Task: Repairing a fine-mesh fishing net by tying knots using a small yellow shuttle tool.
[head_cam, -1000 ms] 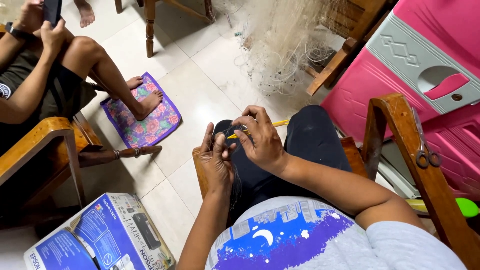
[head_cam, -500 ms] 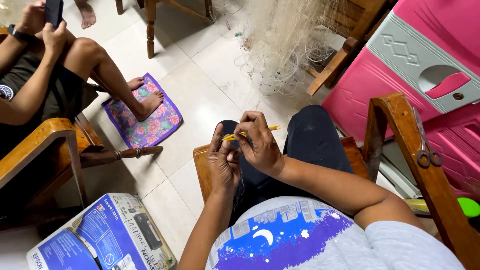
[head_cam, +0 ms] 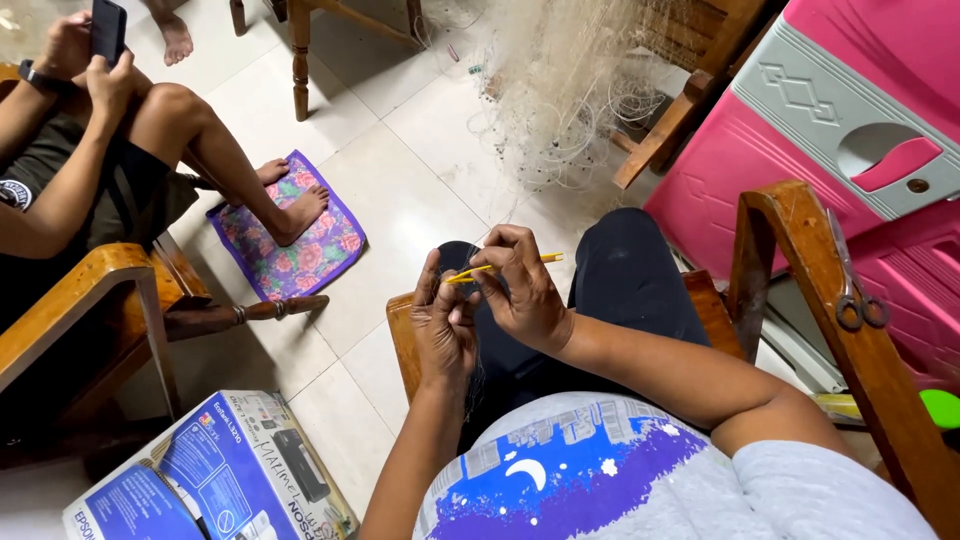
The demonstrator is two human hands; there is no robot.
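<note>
A tiled floor (head_cam: 400, 170) fills the upper middle of the view, seen from above by a person seated in a wooden armchair (head_cam: 800, 260). To the right stands a large pink plastic cabinet (head_cam: 800, 110) with a grey panel. At lower left lies a blue and white printer box (head_cam: 215, 480). A second person sits at upper left in another wooden chair (head_cam: 70, 300), holding a phone (head_cam: 107, 28), one bare foot on a floral mat (head_cam: 290, 240). A pale heap of fishing net (head_cam: 570, 90) is bunched on the floor at top centre, with fine strands running down toward the seated person's knees. A pair of scissors (head_cam: 855, 270) rests on the right armrest.

Smallest and central — the hands. The right hand (head_cam: 525, 295) pinches a slim yellow netting needle (head_cam: 500, 267) between thumb and fingertips, closed firmly on it, the needle lying nearly level just above the knees. The left hand (head_cam: 445, 325) is beside it, touching; its fingers are curled closed, seemingly gripping thin net strands, though the mesh is too fine to be sure.

The step in hand looks like knotting or mending a mesh. The next move likely calls for passing the needle through a loop held taut by the left fingers — a small, precise motion.
</note>
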